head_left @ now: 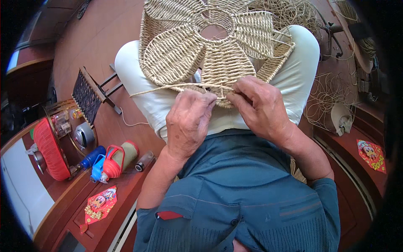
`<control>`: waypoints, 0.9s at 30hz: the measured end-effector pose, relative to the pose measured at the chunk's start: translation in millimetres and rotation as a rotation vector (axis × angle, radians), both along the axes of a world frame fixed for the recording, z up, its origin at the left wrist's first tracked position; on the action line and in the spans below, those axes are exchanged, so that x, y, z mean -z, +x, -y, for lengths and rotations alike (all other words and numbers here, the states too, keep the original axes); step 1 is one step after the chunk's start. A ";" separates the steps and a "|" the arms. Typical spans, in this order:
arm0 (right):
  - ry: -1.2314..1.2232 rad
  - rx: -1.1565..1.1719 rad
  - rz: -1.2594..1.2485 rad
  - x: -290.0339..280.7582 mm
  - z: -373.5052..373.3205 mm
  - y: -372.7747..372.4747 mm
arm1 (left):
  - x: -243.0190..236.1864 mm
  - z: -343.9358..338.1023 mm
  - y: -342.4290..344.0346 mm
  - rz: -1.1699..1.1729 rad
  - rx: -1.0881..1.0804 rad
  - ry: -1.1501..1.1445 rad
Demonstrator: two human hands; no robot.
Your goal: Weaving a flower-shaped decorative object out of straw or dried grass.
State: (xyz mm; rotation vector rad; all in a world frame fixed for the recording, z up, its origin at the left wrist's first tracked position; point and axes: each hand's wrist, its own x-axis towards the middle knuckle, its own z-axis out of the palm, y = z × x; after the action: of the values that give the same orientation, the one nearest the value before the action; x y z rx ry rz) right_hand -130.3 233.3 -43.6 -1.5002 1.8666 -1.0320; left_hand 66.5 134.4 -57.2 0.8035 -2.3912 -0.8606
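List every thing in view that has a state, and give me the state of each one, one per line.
Woven flower-shaped piece: unfinished, resting on the lap, loose strands trailing from its edge.
Straw cord: pulled taut along the near edge.
Left hand: grip closed, pinching the cord.
Right hand: grip closed on the weave's edge.
Red fan: lying on its side.
Blue bottle: lying down, capped.

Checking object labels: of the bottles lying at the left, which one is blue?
The blue bottle, nearest the red basket. The flask beside it has a red handle, and the small one is dark.
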 end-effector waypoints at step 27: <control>0.084 -0.125 -0.295 0.0 7.2 11.6 | -22.5 -4.1 -18.1 0.269 -0.007 0.800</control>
State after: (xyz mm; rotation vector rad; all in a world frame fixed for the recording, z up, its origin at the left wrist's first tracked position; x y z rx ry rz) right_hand -118.7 226.1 -43.5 -1.7705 1.9543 -0.6959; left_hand 48.4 138.4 -34.7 1.2744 -2.2247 -1.8536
